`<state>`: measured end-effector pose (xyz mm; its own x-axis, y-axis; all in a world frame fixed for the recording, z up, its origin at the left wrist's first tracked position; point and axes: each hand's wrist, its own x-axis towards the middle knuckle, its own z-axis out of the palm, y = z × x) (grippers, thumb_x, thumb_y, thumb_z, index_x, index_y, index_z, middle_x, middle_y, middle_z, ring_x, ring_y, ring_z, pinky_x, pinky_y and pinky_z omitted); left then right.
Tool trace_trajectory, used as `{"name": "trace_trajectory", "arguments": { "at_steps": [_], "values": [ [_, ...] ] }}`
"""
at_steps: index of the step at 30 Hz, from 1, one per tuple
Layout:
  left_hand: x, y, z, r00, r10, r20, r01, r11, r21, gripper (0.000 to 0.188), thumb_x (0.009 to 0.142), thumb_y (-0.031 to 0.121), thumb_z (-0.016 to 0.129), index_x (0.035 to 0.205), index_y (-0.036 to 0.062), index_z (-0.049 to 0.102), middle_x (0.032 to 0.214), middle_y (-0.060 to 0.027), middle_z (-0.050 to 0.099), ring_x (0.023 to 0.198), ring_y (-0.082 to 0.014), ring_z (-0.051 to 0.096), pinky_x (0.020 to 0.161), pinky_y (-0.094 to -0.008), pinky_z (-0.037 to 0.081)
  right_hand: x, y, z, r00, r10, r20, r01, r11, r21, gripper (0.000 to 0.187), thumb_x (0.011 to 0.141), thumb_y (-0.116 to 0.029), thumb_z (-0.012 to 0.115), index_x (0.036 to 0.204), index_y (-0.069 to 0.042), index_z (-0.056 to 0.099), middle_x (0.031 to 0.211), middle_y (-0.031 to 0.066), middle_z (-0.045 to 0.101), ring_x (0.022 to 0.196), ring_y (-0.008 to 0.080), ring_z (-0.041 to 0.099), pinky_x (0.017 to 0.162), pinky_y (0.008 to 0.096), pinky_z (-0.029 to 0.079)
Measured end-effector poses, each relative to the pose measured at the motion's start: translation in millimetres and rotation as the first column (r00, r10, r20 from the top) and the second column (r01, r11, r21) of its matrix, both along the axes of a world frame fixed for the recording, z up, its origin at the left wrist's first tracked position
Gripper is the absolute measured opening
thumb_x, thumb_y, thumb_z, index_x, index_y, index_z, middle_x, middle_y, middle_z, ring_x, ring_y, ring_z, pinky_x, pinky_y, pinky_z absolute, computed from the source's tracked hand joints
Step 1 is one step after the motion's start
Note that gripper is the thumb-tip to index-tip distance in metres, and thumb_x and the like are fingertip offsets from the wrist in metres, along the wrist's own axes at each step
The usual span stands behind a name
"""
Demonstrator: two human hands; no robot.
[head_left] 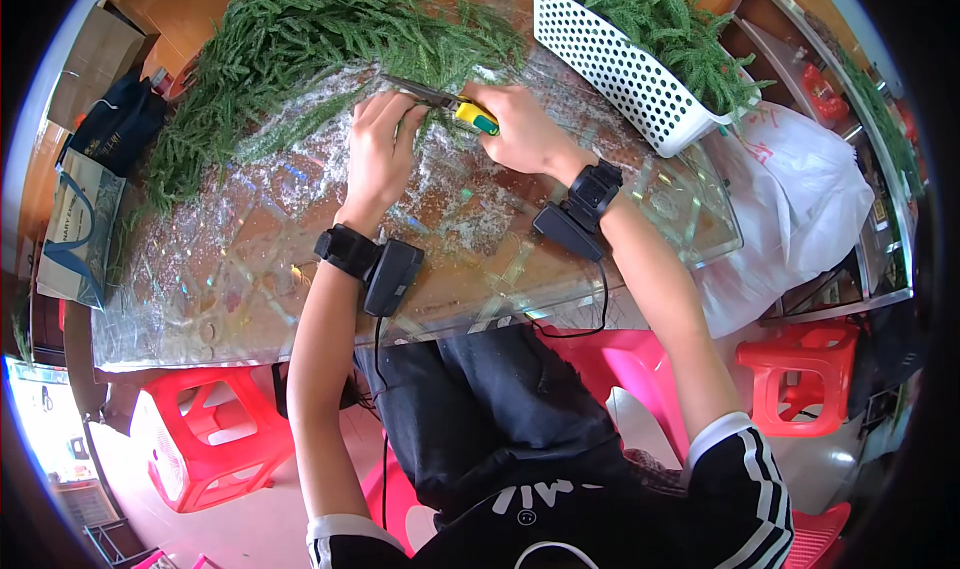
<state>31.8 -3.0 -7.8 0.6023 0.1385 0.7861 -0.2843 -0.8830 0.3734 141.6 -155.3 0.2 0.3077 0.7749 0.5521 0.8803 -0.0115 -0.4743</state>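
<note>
My right hand (525, 129) is closed round the yellow and green handle of a pair of scissors (478, 117). Their dark blades point left, over the fingertips of my left hand (380, 154). The fingers of that hand are bent together at the edge of the greenery, pinching what looks like a green artificial pine sprig, mostly hidden by the fingers. Just beyond both hands, a large heap of green artificial pine branches (290, 29) spreads over the table. White flecks and small green bits (465, 219) lie scattered on the tabletop below the hands.
At the far right a white perforated basket (610, 69) holds more green branches. Beside it lies a white plastic bag (800, 189). A paper bag (80, 224) and a dark bag (118, 124) stand at the left. Red stools (215, 434) are below the glass-topped table (250, 319).
</note>
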Motion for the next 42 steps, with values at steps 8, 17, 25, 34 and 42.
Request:
{"name": "trace_trajectory", "arguments": {
  "at_steps": [8, 17, 25, 34, 42],
  "values": [
    [-1, -4, 3, 1.000, -0.011, 0.021, 0.012, 0.999, -0.032, 0.009, 0.081, 0.007, 0.057, 0.086, -0.0002, 0.057, 0.081, -0.0134, 0.056, 0.078, -0.0324, 0.049, 0.075, -0.0379, 0.038, -1, -4, 5, 0.998, -0.020, -0.066, 0.015, 0.997, -0.073, 0.033, 0.064, 0.001, 0.051, 0.096, 0.003, 0.054, 0.082, 0.0215, 0.060, 0.077, 0.0376, 0.058, 0.068, 0.0414, 0.046],
    [1, -1, 4, 0.999, 0.019, 0.042, -0.022, 0.997, 0.076, 0.007, 0.081, 0.007, 0.057, 0.083, 0.0003, 0.056, 0.078, -0.0125, 0.055, 0.077, -0.0316, 0.050, 0.076, -0.0380, 0.038, 3, -2, -2, 0.999, -0.035, -0.010, 0.035, 0.999, -0.014, 0.031, 0.064, 0.004, 0.053, 0.095, 0.000, 0.053, 0.078, 0.0197, 0.058, 0.073, 0.0373, 0.058, 0.062, 0.0402, 0.045],
    [0, 4, 7, 0.996, 0.085, 0.019, -0.087, 0.991, 0.098, 0.007, 0.081, 0.007, 0.058, 0.082, 0.0004, 0.056, 0.079, -0.0113, 0.055, 0.078, -0.0300, 0.050, 0.076, -0.0372, 0.037, -4, 0, 0, 0.972, -0.213, 0.097, 0.201, 0.972, 0.123, 0.035, 0.065, 0.002, 0.058, 0.100, 0.000, 0.052, 0.091, 0.0150, 0.057, 0.080, 0.0329, 0.058, 0.065, 0.0384, 0.046],
    [3, 7, 7, 0.973, 0.152, 0.173, -0.125, 0.980, -0.157, 0.009, 0.083, 0.003, 0.055, 0.083, -0.0052, 0.057, 0.094, -0.0097, 0.055, 0.083, -0.0237, 0.052, 0.074, -0.0322, 0.041, 8, -2, -4, 0.861, -0.501, 0.086, 0.467, 0.847, 0.255, 0.038, 0.067, -0.004, 0.064, 0.103, 0.003, 0.052, 0.091, 0.0160, 0.057, 0.077, 0.0302, 0.059, 0.066, 0.0361, 0.047],
    [1, 17, 4, 0.953, 0.249, 0.175, -0.194, 0.940, -0.281, 0.012, 0.086, 0.005, 0.052, 0.084, -0.0064, 0.057, 0.100, -0.0093, 0.054, 0.087, -0.0217, 0.051, 0.076, -0.0304, 0.042, 19, -10, -8, 0.654, -0.695, 0.299, 0.724, 0.690, 0.021, 0.038, 0.072, -0.023, 0.068, 0.097, 0.003, 0.055, 0.090, 0.0162, 0.059, 0.080, 0.0303, 0.059, 0.065, 0.0389, 0.048]
  ]
}}
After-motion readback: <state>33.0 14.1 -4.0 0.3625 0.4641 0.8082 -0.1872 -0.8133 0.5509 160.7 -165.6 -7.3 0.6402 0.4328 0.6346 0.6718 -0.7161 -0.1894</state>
